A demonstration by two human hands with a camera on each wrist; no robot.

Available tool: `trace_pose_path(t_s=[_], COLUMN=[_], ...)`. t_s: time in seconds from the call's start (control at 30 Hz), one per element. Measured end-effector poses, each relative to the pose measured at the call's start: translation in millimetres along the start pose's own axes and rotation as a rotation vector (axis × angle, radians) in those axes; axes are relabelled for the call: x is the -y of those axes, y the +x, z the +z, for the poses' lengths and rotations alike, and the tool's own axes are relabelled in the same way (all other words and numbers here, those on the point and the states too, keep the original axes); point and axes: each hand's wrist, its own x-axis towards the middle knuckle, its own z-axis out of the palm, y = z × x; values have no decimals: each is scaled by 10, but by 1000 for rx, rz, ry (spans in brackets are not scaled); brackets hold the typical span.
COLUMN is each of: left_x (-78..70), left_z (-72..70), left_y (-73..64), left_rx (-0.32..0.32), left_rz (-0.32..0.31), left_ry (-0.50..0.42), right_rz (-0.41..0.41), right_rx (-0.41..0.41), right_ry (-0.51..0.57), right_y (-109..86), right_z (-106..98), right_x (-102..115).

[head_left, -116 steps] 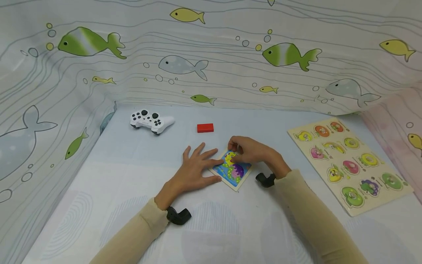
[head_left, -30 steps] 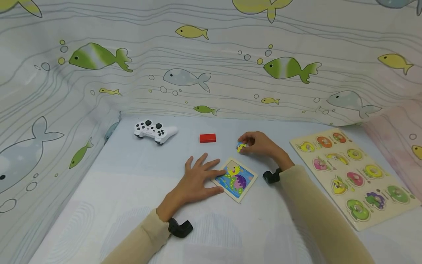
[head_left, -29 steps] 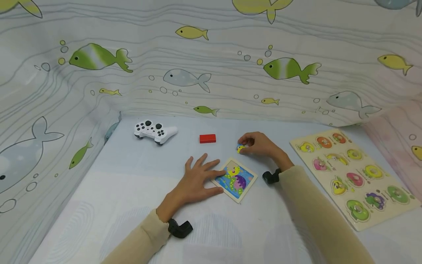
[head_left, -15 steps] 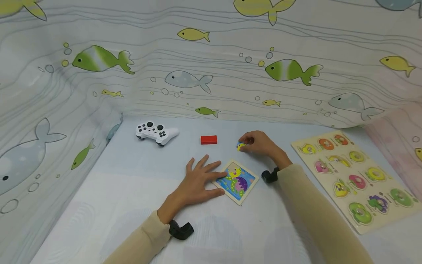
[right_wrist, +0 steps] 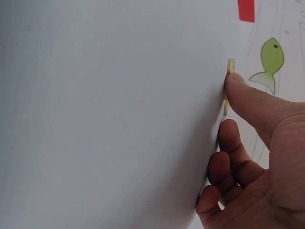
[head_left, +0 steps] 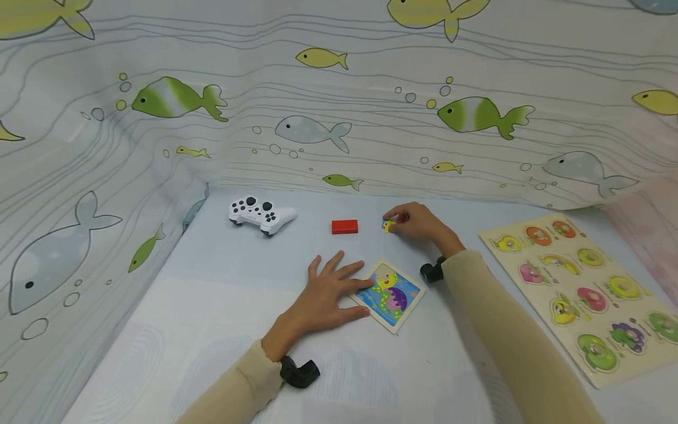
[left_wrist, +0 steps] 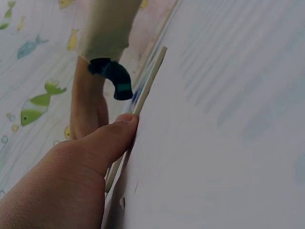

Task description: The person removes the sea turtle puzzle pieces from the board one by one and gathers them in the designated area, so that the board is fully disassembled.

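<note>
Okay, so the right hand (head_left: 417, 222) has moved farther from the cartoon-animal jigsaw (head_left: 394, 301), pinching a blue-and-yellow piece (head_left: 388, 226). That leaves a bare corner (head_left: 378, 271) just beyond the index finger of the spread-out left hand (head_left: 329, 298), probably steadying the jigsaw.

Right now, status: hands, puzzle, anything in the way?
Left hand touching puzzle board, bare patch at far corner. Right hand on loose piece, off the board. Nothing seen between them.

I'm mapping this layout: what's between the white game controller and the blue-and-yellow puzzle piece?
Between controller and piece lies a red rectangular block, in the head view.
</note>
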Motion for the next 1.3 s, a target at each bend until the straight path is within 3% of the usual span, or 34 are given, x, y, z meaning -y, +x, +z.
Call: trace_pose_path(t_s=[0.27, 0.43, 0.8, 1.03, 1.3], left_x=[-46, -53, -46, -57, -38], left_z=[47, 41, 13, 10, 49], left_y=[3, -4, 58, 78, 56], left_rx=[10, 12, -9, -13, -53], left_rz=[-5, -15, -53, -67, -15], left_ry=[-6, -2, 17, 41, -13], right_rz=[49, 59, -20, -91, -126], right_rx=[-28, -18, 113, 130, 110], right_ry=[75, 98, 7, -12, -3], right_y=[-130, -311, -908, -1047, -1140], right_z=[-15, -11, 84, 149, 175], right_x=[-26, -90, 6, 123, 153])
